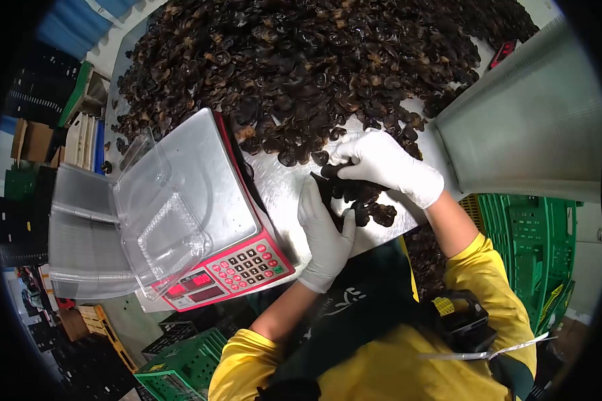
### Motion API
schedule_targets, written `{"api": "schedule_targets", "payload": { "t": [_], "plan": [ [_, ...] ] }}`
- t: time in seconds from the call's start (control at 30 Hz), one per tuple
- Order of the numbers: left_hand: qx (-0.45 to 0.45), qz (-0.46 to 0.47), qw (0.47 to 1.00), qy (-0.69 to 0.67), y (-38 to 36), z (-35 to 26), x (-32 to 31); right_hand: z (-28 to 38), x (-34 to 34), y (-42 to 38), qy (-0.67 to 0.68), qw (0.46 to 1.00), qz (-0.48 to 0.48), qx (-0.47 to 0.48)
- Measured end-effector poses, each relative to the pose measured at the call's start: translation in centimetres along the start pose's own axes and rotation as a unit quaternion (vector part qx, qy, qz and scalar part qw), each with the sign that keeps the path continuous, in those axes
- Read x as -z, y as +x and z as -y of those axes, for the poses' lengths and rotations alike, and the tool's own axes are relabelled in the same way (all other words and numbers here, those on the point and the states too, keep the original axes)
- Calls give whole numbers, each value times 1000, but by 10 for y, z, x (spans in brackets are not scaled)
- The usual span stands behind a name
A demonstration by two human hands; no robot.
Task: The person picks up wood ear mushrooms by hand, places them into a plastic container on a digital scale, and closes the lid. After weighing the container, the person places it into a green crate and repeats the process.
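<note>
Both hands wear white gloves and work at a small cluster of dark, wet mushroom pieces (361, 194) on the metal table (281, 184). My left hand (324, 230) rests at the cluster's left side, fingers pointing up and thumb apart. From the upper right, my right hand (381, 164) reaches over the cluster, its fingers pinched on a dark piece. A large heap of the same pieces (294, 67) lies beyond both hands. Left of my left hand stands a red and silver digital scale (201, 180) with an open clear plastic container (167, 227) on it.
Stacked clear containers (83, 234) stand left of the scale. A grey translucent panel (528, 120) rises at the right edge of the table. Green crates (535, 247) are at the right, and another green crate (184, 367) is at the lower left.
</note>
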State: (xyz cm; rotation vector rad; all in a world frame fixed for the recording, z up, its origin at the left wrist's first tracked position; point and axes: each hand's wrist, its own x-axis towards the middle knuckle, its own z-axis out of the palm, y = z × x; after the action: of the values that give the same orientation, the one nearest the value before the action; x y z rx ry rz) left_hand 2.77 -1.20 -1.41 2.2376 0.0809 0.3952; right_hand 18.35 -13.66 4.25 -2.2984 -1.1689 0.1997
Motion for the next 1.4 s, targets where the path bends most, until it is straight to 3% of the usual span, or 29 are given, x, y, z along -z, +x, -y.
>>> {"api": "schedule_targets", "payload": {
  "t": [0.1,0.13,0.2,0.27,0.33,0.47,0.53,0.67,0.77,0.87,0.93,1.07,1.13,1.2,1.27,1.37,1.4],
  "plan": [
    [-6,3,1000,7,0,0,-1,4,-13,20,-27,987,-145,-55],
    [-8,3,1000,10,0,1,-1,4,-18,33,5,985,-144,-99],
    [-9,0,1000,13,-2,3,-3,-4,-39,53,-122,968,-213,-60],
    [-8,-10,1000,16,-2,4,-3,-9,-46,65,-141,972,-164,-90],
    [6,-12,1000,-3,-2,3,-3,-5,-43,69,-86,968,-188,-138],
    [6,-8,1000,1,-2,3,-3,-9,-28,52,179,940,-176,-229],
    [1,-10,1000,10,-2,4,-4,-9,-17,42,150,948,-175,-218],
    [5,-7,1000,12,-3,2,-2,-4,-1,15,307,918,-93,-233],
    [13,-6,1000,18,-4,4,-3,-6,5,-6,246,953,30,-174],
    [1,-11,1000,27,-4,4,-4,3,11,-2,213,963,30,-161],
    [3,-10,1000,20,-3,4,-4,5,2,13,148,975,-64,-154],
    [4,-9,1000,19,-4,6,-5,4,-34,50,-28,991,-125,36],
    [-1,-19,1000,14,-2,6,-5,9,-44,59,-19,990,-89,106],
    [-2,-23,1000,6,-3,5,-3,13,-37,48,6,997,19,76],
    [22,-53,998,-34,-1,2,-2,15,-21,33,29,994,34,98],
    [36,-48,998,-27,-2,0,-3,17,9,-7,174,983,32,57],
    [31,-43,998,-17,-1,0,-3,9,9,-22,218,971,-62,82]
  ]
}}
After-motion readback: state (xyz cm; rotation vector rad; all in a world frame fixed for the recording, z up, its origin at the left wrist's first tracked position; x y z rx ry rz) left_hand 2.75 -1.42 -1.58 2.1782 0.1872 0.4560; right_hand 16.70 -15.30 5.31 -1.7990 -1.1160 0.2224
